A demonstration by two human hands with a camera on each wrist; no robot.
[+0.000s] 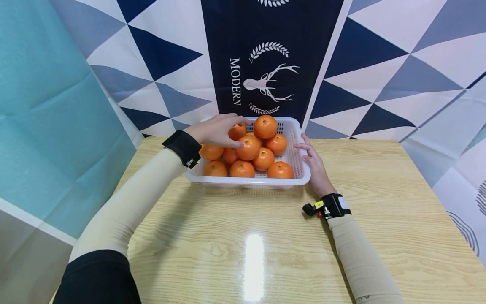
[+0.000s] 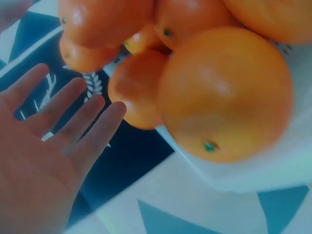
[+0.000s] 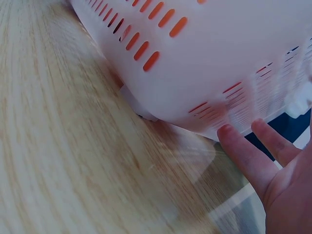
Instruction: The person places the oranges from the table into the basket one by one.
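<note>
A white plastic basket [image 1: 250, 181] with slotted walls holds several oranges [image 1: 242, 169], some heaped on others. My left hand [image 1: 216, 130] reaches over its left side, fingers extended and palm above the fruit. In the head view its thumb tip lies close to a raised orange [image 1: 248, 148]; contact is unclear. The left wrist view shows the left hand [image 2: 44, 146] with spread fingers beside a large orange [image 2: 224, 95], holding nothing. At the basket's right end, my right hand [image 1: 317, 166] holds the rim, thumb over it. Its fingers [image 3: 243, 153] lie along the outer wall [image 3: 195, 73].
The basket stands at the far edge of a wooden table [image 1: 212, 236], near a patterned blue and white cloth backdrop [image 1: 178, 63]. A teal cloth [image 1: 49, 105] hangs on the left. Black camera straps [image 1: 334, 207] are around both wrists.
</note>
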